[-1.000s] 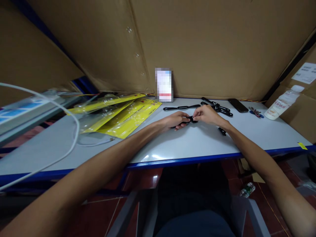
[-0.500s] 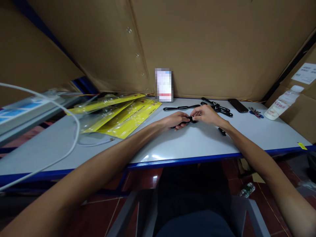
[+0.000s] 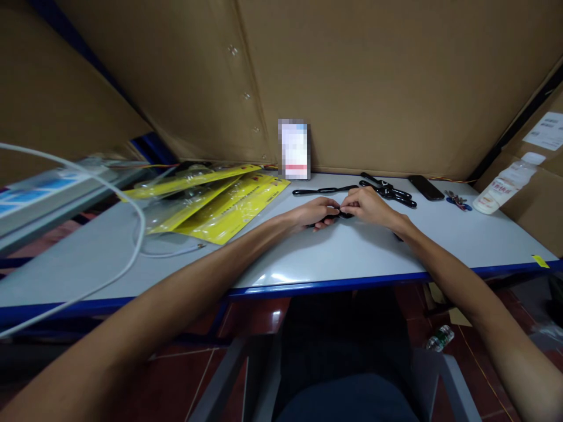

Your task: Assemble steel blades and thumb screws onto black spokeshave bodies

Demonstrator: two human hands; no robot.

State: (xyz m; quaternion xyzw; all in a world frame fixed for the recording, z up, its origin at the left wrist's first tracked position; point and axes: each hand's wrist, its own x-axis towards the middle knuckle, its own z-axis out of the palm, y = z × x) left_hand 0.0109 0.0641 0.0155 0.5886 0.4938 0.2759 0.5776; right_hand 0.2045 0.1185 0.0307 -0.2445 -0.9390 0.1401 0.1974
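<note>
My left hand [image 3: 320,213] is closed round a black glossy strip-like part [image 3: 346,215], whose exact kind I cannot make out. At that part's right end, the fingers of my right hand [image 3: 361,205] are pinched together, almost touching my left fingertips. What lies between the right fingers is hidden. Behind my hands lies a long black slotted bar [image 3: 323,190] on the table. Several similar black bars [image 3: 393,194] lie in a loose pile beyond my right hand. A small dark piece [image 3: 397,237] shows partly from behind my right wrist.
Yellow cards with clear plastic blisters [image 3: 229,211] lie on the left of the grey table [image 3: 308,264], beside a white cable [image 3: 141,228]. A lit phone [image 3: 294,149] leans on the cardboard wall. A dark phone [image 3: 426,187], keys [image 3: 457,200] and a white bottle [image 3: 504,186] are at right.
My right hand has turned slightly and its fingers have closed in on the black part. My left hand keeps its hold. The view has shifted a little.
</note>
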